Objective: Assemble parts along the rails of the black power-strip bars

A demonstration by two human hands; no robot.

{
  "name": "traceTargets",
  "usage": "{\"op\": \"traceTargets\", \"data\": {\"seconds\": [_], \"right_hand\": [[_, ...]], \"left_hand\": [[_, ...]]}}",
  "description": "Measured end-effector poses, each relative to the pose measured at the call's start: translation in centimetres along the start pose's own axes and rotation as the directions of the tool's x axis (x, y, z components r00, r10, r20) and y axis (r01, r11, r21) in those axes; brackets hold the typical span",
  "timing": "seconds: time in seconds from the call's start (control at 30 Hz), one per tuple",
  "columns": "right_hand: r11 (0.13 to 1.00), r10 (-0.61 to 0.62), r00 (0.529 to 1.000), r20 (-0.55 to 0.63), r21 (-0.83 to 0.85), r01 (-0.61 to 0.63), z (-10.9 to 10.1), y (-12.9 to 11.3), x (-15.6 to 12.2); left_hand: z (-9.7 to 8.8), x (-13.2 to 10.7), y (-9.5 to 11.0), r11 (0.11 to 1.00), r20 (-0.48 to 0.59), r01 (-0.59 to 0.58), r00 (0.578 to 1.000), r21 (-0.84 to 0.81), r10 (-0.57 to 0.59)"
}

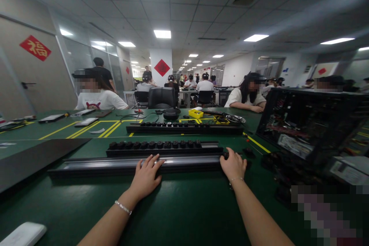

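Observation:
A long black rail (98,164) with a shiny grey channel lies across the green table in front of me. My left hand (146,177) rests on it near the middle, fingers spread and holding nothing. At the rail's right end, my right hand (234,164) is curled with thumb and forefinger close about a small dark part (226,155), mostly hidden by the fingers. Just behind lies a shorter black rail (164,152) carrying a row of several small black knob-like pieces; its right stretch of channel is bare.
Farther back is another black rail (184,128) and a yellow tray (195,113). An open computer case (311,123) and dark loose parts (284,169) crowd the right. A dark flat panel (40,161) lies left, a white device (24,234) front left. Two people sit across the table.

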State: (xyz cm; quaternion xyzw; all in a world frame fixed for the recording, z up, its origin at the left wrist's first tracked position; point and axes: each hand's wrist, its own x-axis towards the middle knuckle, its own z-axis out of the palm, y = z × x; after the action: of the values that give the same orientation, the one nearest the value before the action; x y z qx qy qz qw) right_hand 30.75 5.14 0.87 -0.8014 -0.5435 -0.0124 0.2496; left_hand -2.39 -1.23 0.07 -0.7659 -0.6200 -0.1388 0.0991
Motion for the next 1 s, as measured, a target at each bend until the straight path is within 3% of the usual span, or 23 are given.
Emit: {"op": "traceTargets", "data": {"seconds": [0.6,1.0], "right_hand": [[0.999,0.032,0.999,-0.005,-0.024,-0.032,-0.4,1.0,0.5],[0.999,0.008,0.999,0.051,-0.039,-0.006,-1.1,1.6,0.9]], "left_hand": [[-0.1,0.1,0.1,1.000,0.004,0.001,1.000,0.001,-0.001],[0.1,0.0,-0.1,1.000,-0.010,-0.003,1.000,0.010,0.003]]}}
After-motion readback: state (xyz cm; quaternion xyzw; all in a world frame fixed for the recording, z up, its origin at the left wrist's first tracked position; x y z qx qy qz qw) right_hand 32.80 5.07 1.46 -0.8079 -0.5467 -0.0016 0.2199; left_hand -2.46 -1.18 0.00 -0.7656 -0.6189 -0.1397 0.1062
